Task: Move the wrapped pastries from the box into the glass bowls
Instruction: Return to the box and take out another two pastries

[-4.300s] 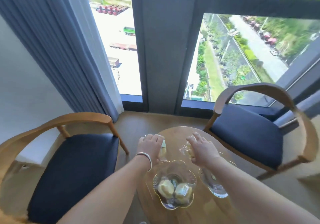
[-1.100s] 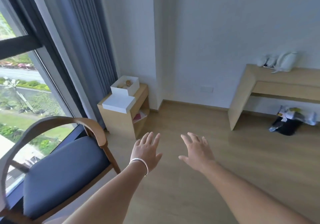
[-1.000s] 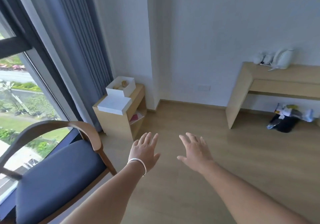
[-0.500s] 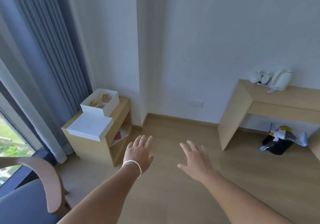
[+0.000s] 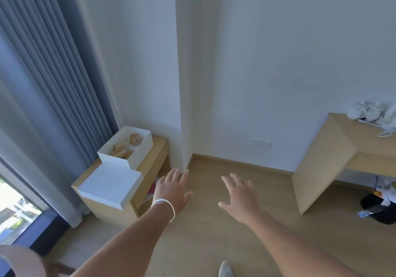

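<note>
Return leg of the transfer, judged from the layout: the person faces the box [image 5: 126, 148], both hands empty, so the step in hand is the approach for another pick-up. The bowls are not in view.

Box: white, open-topped, standing on the far end of a low wooden cabinet [image 5: 150, 165] beside the curtain [image 5: 42, 83]. Several pastries [image 5: 134, 139] lie inside; one round one sits near the far wall of the box, others are heaped toward the near side. Their wrappers are too small to make out. The lid [image 5: 110, 185] lies flat on the cabinet's near end, just beside the box.

Left hand [image 5: 172, 191]: held out over the floor [image 5: 214, 234], fingers straight and close together, thumb out, holding and touching nothing. A bracelet [image 5: 164, 206] circles the wrist. This hand is nearer the cabinet but still short of the box.

Right hand [image 5: 240, 197]: likewise extended, fingers spread wide, holding and touching nothing.

Next move, as a judgement: close the remaining gap to the cabinet, reach down over the box rim, and take a pastry in a light pinch, since soft wrapped goods likely crush or slip under a hard squeeze.

A desk [image 5: 342, 148] stands at the right wall.
</note>
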### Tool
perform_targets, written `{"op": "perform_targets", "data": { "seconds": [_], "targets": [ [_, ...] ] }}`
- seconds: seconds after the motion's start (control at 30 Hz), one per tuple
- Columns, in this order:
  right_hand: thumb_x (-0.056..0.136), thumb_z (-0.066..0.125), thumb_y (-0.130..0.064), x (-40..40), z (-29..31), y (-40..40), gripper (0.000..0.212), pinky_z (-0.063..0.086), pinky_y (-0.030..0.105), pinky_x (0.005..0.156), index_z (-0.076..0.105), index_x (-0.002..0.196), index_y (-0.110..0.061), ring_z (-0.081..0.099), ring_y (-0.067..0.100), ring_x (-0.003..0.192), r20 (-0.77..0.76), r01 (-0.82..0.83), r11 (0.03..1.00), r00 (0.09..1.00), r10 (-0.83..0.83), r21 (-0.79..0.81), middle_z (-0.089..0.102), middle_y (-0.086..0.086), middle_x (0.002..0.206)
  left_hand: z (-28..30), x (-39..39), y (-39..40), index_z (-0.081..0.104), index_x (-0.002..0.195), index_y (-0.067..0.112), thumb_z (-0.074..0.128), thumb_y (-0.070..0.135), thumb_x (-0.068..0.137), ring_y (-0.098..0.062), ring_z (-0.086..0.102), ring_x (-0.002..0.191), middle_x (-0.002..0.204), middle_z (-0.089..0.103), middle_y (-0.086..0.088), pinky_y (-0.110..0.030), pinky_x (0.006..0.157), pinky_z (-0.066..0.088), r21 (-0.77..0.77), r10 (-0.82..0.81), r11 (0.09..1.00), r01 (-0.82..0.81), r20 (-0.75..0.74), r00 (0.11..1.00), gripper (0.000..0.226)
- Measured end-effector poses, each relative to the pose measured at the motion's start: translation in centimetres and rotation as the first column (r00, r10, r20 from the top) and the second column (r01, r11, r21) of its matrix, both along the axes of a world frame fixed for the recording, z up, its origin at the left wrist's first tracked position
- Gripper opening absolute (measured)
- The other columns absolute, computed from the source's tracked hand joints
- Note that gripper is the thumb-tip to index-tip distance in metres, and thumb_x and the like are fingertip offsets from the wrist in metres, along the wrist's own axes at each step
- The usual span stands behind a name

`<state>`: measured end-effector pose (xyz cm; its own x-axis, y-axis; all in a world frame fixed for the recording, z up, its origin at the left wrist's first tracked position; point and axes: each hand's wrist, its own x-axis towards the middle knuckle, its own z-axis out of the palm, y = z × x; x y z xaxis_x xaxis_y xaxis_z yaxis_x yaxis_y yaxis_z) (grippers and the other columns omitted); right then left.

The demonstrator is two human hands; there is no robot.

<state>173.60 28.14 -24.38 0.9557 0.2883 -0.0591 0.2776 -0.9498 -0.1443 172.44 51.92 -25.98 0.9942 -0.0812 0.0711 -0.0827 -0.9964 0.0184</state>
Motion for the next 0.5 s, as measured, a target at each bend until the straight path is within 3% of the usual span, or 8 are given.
{"op": "perform_targets", "data": {
  "seconds": [0.3,0.5],
  "targets": [
    [0.089,0.057,-0.056,18.6,-0.6,1.6,0.082,0.013,0.046,0.121,0.016,0.154,-0.028,0.018,0.022,0.148,-0.009,-0.104,0.993,0.995,0.104,0.056,0.016,0.006,0.163,1.3,14.7,2.2,0.013,0.150,0.027,0.045,0.058,0.092,-0.023,0.023,0.144,0.157,0.027,-0.001,-0.043,0.111,0.031,0.102,0.144,0.985,-0.142,-0.022,0.989,0.072],
    [0.089,0.056,-0.057,28.6,0.5,1.6,0.080,0.018,0.046,0.119,0.019,0.153,-0.027,0.024,0.026,0.145,0.040,-0.206,0.977,0.978,0.204,0.046,0.024,0.008,0.160,2.6,23.9,1.5,0.019,0.147,0.024,0.046,0.055,0.092,-0.023,0.028,0.141,0.153,0.033,-0.002,-0.042,0.110,0.033,0.109,0.184,0.977,-0.184,0.009,0.983,0.069]
  ]
}}
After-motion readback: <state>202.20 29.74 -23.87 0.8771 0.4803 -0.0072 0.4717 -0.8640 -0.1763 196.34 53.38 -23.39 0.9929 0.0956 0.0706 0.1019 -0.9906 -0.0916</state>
